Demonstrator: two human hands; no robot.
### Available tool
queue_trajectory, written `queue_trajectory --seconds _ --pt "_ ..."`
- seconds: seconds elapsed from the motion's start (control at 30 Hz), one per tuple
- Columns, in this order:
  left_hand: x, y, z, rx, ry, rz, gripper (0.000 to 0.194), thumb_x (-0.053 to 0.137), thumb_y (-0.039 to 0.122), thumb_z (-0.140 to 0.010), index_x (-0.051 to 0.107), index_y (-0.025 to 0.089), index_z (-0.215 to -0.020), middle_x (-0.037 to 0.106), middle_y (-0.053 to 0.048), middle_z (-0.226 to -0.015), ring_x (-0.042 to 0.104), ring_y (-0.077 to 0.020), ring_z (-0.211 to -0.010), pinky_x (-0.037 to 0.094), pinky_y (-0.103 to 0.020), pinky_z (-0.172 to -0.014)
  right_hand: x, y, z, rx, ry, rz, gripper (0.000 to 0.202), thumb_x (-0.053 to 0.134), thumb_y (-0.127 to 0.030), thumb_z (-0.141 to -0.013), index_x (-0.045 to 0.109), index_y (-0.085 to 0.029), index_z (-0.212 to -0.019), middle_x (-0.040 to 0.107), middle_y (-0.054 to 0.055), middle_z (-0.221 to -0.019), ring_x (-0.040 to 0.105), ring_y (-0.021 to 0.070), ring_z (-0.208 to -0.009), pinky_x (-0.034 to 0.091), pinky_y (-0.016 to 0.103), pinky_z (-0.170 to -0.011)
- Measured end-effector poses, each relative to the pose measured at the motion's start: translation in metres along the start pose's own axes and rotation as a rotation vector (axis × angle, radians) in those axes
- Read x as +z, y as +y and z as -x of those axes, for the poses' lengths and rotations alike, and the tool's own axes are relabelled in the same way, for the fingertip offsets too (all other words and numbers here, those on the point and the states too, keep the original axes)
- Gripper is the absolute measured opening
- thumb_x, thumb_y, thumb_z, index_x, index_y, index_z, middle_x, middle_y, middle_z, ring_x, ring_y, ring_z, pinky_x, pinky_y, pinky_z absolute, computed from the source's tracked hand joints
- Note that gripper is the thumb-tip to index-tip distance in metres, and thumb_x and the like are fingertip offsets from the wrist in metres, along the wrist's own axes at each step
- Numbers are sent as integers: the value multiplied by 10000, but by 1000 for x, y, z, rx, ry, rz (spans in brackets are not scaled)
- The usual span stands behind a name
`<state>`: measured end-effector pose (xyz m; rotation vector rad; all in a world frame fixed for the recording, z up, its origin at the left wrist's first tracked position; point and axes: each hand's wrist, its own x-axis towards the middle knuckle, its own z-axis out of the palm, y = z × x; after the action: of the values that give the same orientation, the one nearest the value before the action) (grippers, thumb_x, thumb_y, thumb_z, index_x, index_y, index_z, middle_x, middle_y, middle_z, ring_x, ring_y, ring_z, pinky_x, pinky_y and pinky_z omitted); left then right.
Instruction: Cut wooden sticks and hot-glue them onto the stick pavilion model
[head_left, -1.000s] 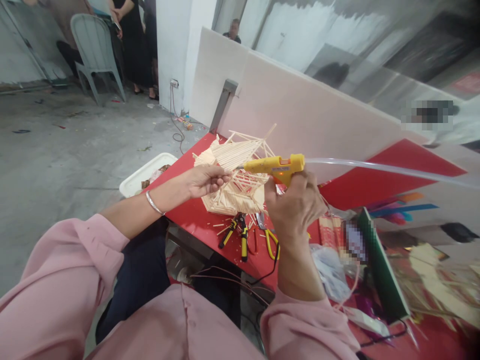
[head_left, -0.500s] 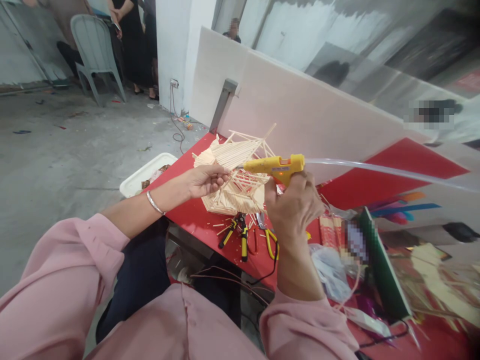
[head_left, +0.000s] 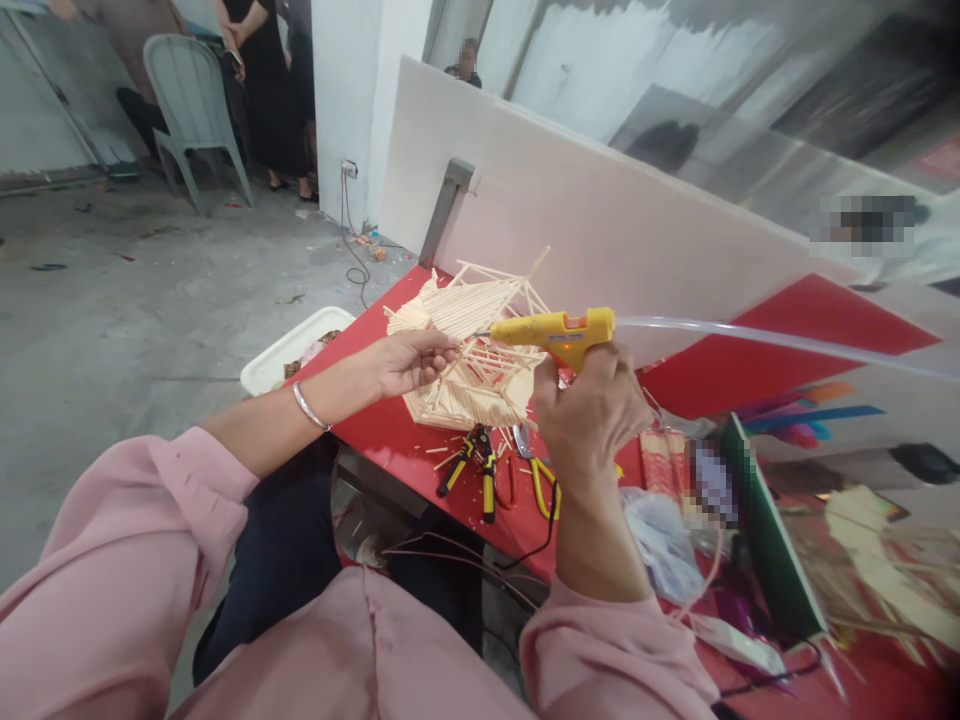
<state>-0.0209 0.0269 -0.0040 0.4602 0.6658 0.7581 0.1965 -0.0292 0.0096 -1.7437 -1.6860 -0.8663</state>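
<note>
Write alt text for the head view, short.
Seen from above, a person in pink sleeves holds a yellow glue gun in the right hand, its nozzle aimed at a stick-built model house that the left hand steadies on a red table. Pliers and stick scraps lie in front of the model; a clear glue stick trails from the gun.

Stick model (head_left: pixel 480 345) is sitting on the table (head_left: pixel 382 440), near its left corner. Left hand (head_left: pixel 409 362) is touching the model's left side; right hand (head_left: pixel 592 415) is sitting right of the model, holding the glue gun (head_left: pixel 559 332) with its nozzle at the model's upper face. Glue stick (head_left: pixel 750 338) is trailing right from the gun. Pliers (head_left: pixel 480 465) are lying just in front of the model. Tray (head_left: pixel 289 348) is lying left of the model, off the table. Board (head_left: pixel 637 220) is standing behind the model. Chair (head_left: pixel 191 110) is standing far behind and left.
</note>
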Motion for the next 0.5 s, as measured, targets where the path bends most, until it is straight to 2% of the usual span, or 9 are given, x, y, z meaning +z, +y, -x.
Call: queue_trajectory --seconds 0.5 --pt "-1 -1 0 -17 -6 70 101 600 48 -858 680 103 -885 616 3 -550 546 -43 -409 451 -79 -392 2 -2 1 -8 -10 -11 396 483 -385 -884 565 -107 -1154 652 167 -945 622 292 -855 421 358 -646"
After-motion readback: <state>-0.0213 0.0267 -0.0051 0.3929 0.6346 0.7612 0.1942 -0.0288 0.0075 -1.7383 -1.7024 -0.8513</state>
